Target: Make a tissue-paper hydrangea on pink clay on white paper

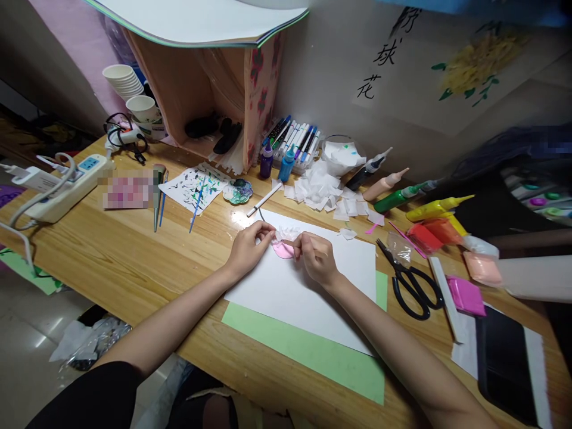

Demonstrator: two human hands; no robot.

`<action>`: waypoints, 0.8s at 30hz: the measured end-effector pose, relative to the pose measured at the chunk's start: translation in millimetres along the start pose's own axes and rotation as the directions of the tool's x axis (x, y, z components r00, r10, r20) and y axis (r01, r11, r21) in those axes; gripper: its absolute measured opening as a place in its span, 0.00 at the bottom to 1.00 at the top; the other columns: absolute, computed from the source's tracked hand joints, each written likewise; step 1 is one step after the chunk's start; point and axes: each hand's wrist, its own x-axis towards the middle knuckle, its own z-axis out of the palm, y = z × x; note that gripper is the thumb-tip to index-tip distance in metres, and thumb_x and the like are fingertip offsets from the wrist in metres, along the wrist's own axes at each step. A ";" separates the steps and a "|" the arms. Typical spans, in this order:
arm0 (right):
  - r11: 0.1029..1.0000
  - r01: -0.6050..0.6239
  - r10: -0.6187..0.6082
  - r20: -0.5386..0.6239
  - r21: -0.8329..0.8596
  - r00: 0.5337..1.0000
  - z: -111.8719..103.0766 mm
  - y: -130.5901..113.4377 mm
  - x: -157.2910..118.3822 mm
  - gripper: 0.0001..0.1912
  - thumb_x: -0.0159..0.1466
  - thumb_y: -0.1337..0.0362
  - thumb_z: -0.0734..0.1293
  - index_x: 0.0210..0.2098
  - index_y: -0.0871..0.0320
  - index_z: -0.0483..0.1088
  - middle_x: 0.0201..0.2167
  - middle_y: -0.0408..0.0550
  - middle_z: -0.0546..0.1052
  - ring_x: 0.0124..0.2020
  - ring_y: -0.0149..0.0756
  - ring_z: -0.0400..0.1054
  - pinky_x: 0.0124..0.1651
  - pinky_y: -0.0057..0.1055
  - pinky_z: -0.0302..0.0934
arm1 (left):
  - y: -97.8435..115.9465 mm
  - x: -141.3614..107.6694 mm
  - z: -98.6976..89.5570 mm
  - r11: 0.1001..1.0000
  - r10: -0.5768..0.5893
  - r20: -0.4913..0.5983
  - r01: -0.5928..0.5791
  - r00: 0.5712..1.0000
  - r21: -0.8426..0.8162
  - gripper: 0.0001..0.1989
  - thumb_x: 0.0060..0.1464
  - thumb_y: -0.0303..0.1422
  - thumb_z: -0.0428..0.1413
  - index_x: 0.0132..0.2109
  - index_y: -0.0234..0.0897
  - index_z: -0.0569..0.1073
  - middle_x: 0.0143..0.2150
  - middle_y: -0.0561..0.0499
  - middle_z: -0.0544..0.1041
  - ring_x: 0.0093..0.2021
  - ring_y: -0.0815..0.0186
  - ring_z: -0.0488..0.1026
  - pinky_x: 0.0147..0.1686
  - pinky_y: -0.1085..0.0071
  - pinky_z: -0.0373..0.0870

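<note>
Pinching one crumpled white tissue piece [286, 233], both hands, left hand [245, 249] and right hand [318, 257], rest on one white sheet [304, 292].

Even, moderately bright indoor light from above. A small specular glare spot lies on the varnished tabletop [111, 256] just beyond the white sheet [308, 286]; the floor [27, 333] at lower left also reflects light. Shadows are soft and short beneath the forearms. The central field is sharp. Wide-angle distortion bends the tabletop edge and stretches the corners, where detail smears, notably at upper right. One pixelated patch [127, 189] lies on the tabletop at left; another sits at the right edge.
</note>
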 end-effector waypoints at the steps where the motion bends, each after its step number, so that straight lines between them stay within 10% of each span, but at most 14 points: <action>1: 0.998 -0.052 0.052 -0.020 0.029 0.998 0.8 -1.3 0.9 0.28 0.70 0.55 0.48 0.17 0.55 0.60 0.16 0.44 0.67 0.21 0.32 0.62 0.32 0.33 0.58 | -0.1 0.0 0.0 1.000 0.001 0.000 -0.001 1.000 0.005 0.06 0.57 0.32 0.52 0.39 0.37 0.73 0.35 0.52 0.78 0.33 0.69 0.72 0.36 0.73 0.67; 12: 0.803 -0.488 0.565 -0.172 0.342 0.807 9.5 -7.8 30.4 0.30 0.65 0.44 0.53 0.16 0.56 0.60 0.08 0.42 0.65 0.13 0.31 0.63 0.18 0.27 0.56 | -1.9 -0.2 0.4 0.999 0.004 0.005 -0.004 1.000 0.041 0.06 0.56 0.33 0.53 0.39 0.38 0.73 0.36 0.52 0.78 0.34 0.68 0.72 0.36 0.72 0.67; 19: 0.905 -0.323 0.362 -0.101 0.277 0.927 -0.4 -12.1 10.1 0.28 0.67 0.49 0.54 0.16 0.57 0.63 0.12 0.42 0.67 0.18 0.30 0.64 0.28 0.29 0.59 | -2.5 -0.8 0.2 0.999 0.010 0.001 -0.010 1.000 0.034 0.07 0.57 0.35 0.53 0.39 0.38 0.73 0.36 0.52 0.78 0.33 0.69 0.72 0.35 0.73 0.66; 24: 0.938 -0.157 0.255 -0.305 0.310 0.918 -15.2 4.9 -25.3 0.29 0.68 0.52 0.52 0.15 0.56 0.64 0.13 0.43 0.66 0.18 0.31 0.60 0.26 0.31 0.54 | -1.7 -2.7 -3.8 0.998 0.023 -0.019 -0.022 1.000 0.051 0.08 0.59 0.36 0.51 0.39 0.38 0.72 0.34 0.53 0.78 0.30 0.69 0.70 0.32 0.73 0.65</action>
